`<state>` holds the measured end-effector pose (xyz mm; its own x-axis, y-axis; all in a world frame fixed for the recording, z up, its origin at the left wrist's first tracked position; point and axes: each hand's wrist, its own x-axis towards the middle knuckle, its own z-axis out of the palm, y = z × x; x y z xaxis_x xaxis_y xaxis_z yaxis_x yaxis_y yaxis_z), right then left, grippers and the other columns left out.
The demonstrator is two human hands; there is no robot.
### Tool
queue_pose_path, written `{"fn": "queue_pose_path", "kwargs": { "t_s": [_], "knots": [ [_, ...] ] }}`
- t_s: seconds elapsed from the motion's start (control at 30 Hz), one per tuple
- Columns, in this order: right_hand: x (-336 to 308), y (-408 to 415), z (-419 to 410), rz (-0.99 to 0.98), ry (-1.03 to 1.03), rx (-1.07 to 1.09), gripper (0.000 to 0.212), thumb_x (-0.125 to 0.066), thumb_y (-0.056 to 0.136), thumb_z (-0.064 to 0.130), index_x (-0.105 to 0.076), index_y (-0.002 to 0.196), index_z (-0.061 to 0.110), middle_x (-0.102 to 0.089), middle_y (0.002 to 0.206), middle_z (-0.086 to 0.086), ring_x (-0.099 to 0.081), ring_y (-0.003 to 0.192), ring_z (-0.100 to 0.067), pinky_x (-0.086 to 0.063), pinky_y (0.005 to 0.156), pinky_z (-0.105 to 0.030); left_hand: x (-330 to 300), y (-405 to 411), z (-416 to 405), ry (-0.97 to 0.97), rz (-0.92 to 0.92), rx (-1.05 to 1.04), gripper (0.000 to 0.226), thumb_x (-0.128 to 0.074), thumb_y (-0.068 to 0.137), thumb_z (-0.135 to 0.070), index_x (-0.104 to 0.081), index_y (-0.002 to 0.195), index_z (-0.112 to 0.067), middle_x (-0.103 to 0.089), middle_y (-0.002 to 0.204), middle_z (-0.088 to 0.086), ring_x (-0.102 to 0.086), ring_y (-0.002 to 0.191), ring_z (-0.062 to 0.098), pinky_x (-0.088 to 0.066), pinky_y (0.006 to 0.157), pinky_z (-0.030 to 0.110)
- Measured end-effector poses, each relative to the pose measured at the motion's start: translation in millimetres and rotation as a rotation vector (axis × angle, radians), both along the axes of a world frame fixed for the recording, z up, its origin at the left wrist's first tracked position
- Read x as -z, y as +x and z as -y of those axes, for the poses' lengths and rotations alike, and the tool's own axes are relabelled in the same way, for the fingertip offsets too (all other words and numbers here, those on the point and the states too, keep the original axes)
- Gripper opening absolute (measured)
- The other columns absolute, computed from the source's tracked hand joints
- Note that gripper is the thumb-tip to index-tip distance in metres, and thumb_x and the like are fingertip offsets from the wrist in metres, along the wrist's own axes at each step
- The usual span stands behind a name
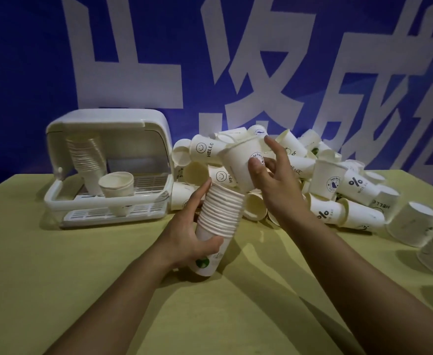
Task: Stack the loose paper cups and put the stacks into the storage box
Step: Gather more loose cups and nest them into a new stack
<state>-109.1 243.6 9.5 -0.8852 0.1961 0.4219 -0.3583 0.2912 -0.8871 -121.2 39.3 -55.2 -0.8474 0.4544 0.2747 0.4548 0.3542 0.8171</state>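
Nearest us, our left hand (pixel 192 226) grips a tilted stack of nested cups (pixel 219 216) above the yellow desk (pixel 82 278), fingers curled round its lower part. Just beyond, our right hand (pixel 274 180) pinches a single cup (pixel 241 165) at the stack's top. Behind lies the heap of loose cups (pixel 338 183). Far left, the open storage box (pixel 108 172) holds a tall stack (pixel 87 160).

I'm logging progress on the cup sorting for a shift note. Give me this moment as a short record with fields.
left hand: grips tilted stack of cups
right hand: holds single cup at the stack's top
storage box: lid open, one tall stack and a short stack inside
loose cups: large pile behind the hands, more at right
table: yellow-green
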Motion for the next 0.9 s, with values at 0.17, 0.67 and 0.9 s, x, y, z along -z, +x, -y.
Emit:
{"fn": "queue_pose_path", "kwargs": {
  "t_s": [0.17,0.67,0.9],
  "knots": [
    [11,1,25,-0.001,0.082,-0.099,0.055,-0.053,0.1,0.037,-0.025,0.145,0.055,-0.05,0.122,0.012,-0.058,0.096,0.007,-0.052,0.069,-0.014,0,4,6,0.023,0.012,-0.022,0.111,-0.077,0.059,-0.053,0.0,0.135,-0.081,-0.047,0.131,-0.03,-0.051,0.11,-0.019,-0.045,0.079,0.008],
    [51,6,44,0.108,0.158,-0.228,0.047,-0.055,0.099,0.042,-0.044,0.144,0.041,-0.059,0.13,0.012,-0.06,0.112,-0.001,-0.054,0.092,-0.031,8,3,26,0.175,-0.009,-0.159,0.108,-0.091,0.058,-0.041,-0.023,0.137,-0.068,-0.053,0.128,-0.017,-0.061,0.097,-0.01,-0.06,0.08,0.03],
    [54,16,53,0.141,0.208,-0.306,0.082,-0.071,0.089,0.039,-0.017,0.149,0.053,-0.051,0.132,0.019,-0.055,0.11,0.012,-0.051,0.088,-0.015,8,8,26,0.201,-0.028,-0.196,0.105,-0.095,0.064,-0.033,-0.022,0.128,-0.074,-0.048,0.123,-0.032,-0.06,0.102,-0.01,-0.058,0.08,0.024]
  ]
}}
